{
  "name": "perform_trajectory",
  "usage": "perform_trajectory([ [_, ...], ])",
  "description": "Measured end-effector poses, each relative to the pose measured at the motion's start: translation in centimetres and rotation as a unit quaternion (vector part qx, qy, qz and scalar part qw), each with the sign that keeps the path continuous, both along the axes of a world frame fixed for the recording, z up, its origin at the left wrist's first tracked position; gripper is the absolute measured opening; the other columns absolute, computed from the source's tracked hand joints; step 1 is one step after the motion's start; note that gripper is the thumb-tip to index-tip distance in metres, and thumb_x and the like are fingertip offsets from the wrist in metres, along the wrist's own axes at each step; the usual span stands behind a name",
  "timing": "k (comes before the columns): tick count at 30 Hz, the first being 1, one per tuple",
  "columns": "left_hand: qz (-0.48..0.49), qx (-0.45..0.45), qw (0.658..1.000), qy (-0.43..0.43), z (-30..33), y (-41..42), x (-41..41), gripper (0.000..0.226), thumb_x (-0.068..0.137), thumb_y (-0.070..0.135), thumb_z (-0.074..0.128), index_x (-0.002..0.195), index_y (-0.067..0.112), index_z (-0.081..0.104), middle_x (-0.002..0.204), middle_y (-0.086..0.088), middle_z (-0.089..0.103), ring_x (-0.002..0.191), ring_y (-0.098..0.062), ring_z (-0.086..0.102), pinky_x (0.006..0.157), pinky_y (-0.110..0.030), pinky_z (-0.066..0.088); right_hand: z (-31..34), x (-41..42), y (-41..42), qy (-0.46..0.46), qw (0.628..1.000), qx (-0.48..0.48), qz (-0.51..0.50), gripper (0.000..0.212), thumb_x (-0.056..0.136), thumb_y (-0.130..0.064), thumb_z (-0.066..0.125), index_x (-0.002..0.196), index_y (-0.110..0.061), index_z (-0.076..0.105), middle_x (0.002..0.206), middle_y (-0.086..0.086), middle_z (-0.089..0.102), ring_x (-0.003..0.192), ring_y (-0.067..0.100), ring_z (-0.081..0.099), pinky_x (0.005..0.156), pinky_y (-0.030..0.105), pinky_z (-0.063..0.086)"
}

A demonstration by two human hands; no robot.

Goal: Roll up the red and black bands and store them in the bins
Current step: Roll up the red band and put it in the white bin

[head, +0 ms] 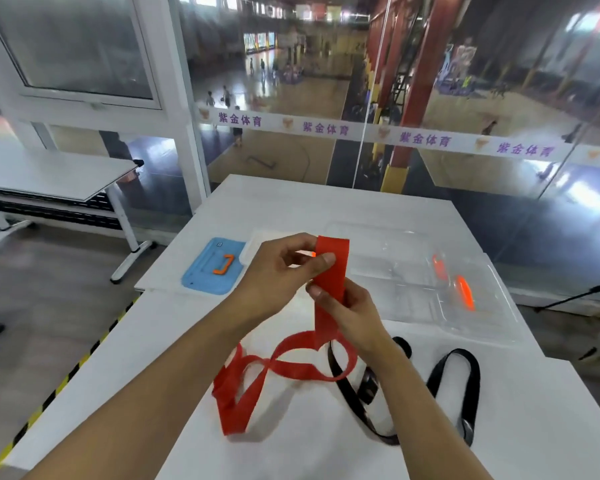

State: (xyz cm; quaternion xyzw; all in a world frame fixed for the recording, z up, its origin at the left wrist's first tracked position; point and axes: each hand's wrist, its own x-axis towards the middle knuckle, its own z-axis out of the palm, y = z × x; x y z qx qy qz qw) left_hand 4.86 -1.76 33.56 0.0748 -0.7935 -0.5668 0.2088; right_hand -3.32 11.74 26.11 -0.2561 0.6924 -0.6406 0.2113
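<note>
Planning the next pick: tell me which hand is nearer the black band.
Right. The right hand pinches the red band just above the black band; the left hand holds the red band's top end, farther up and left.

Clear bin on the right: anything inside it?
The clear bin shows orange pieces, likely its latches; otherwise nothing visible inside. The raised red band and both hands cover its left side.
</note>
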Motion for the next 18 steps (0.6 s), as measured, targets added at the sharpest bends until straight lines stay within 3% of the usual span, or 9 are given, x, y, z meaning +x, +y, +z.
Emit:
perform_trajectory([
  [3, 0.031, -0.029, 0.999, 0.032, 2.6, 0.4, -0.4, 0.018, 0.093, 0.031, 0.068, 0.107, 0.02, 0.073, 0.099, 0.011, 0.073, 0.086, -0.005, 0.068, 0.066, -0.004, 0.05, 1.7, -0.4, -0.5, 0.021, 0.999, 0.0, 0.032, 0.023, 0.098, -0.033, 0.067, 0.121, -0.03, 0.071, 0.112, -0.015, 0.077, 0.104, 0.004, 0.071, 0.087, 0.021, 0.053],
  [6, 0.033, -0.021, 0.997, 0.062, 5.0, 0.4, -1.1, 0.029, 0.093, 0.034, 0.066, 0.118, 0.018, 0.071, 0.114, 0.002, 0.073, 0.098, -0.013, 0.067, 0.07, -0.009, 0.056, 2.8, -0.5, -1.4, 0.045, 0.998, -0.023, 0.036, 0.027, 0.098, -0.029, 0.068, 0.125, -0.035, 0.065, 0.117, -0.014, 0.075, 0.11, 0.01, 0.069, 0.097, 0.032, 0.055],
  [8, 0.021, 0.008, 0.996, 0.091, 6.3, 0.4, -1.4, 0.024, 0.096, 0.031, 0.065, 0.115, 0.018, 0.072, 0.109, -0.002, 0.074, 0.094, -0.01, 0.067, 0.07, -0.014, 0.057, 3.5, -0.7, -1.8, 0.043, 0.997, -0.049, 0.033, 0.031, 0.098, -0.024, 0.069, 0.127, -0.033, 0.064, 0.12, -0.011, 0.074, 0.114, 0.012, 0.069, 0.1, 0.036, 0.055],
  [11, 0.01, 0.035, 0.995, 0.096, 7.9, 0.0, -1.6, 0.015, 0.099, 0.034, 0.059, 0.109, 0.031, 0.07, 0.105, 0.007, 0.074, 0.099, -0.009, 0.068, 0.079, -0.022, 0.059, 4.6, -1.0, -2.2, 0.012, 0.996, -0.08, 0.042, 0.033, 0.097, -0.026, 0.069, 0.129, -0.031, 0.065, 0.118, -0.006, 0.075, 0.114, 0.019, 0.069, 0.099, 0.036, 0.056],
  [15, 0.019, 0.121, 0.984, 0.126, 10.7, -1.2, -1.9, 0.015, 0.099, 0.034, 0.059, 0.105, 0.038, 0.072, 0.108, 0.013, 0.075, 0.111, -0.015, 0.068, 0.1, -0.048, 0.055, 5.7, -0.9, -1.8, 0.02, 0.993, -0.093, 0.072, 0.039, 0.092, -0.037, 0.071, 0.128, -0.023, 0.066, 0.114, 0.006, 0.074, 0.107, 0.027, 0.07, 0.093, 0.035, 0.059],
  [18, 0.004, 0.16, 0.975, 0.157, 13.6, -2.2, -1.6, 0.017, 0.1, 0.028, 0.057, 0.104, 0.034, 0.073, 0.106, 0.007, 0.077, 0.106, -0.017, 0.071, 0.096, -0.048, 0.057, 6.4, -1.0, -1.4, 0.045, 0.994, -0.074, 0.069, 0.033, 0.088, -0.032, 0.072, 0.118, -0.017, 0.072, 0.108, 0.01, 0.077, 0.103, 0.034, 0.071, 0.092, 0.04, 0.061],
])
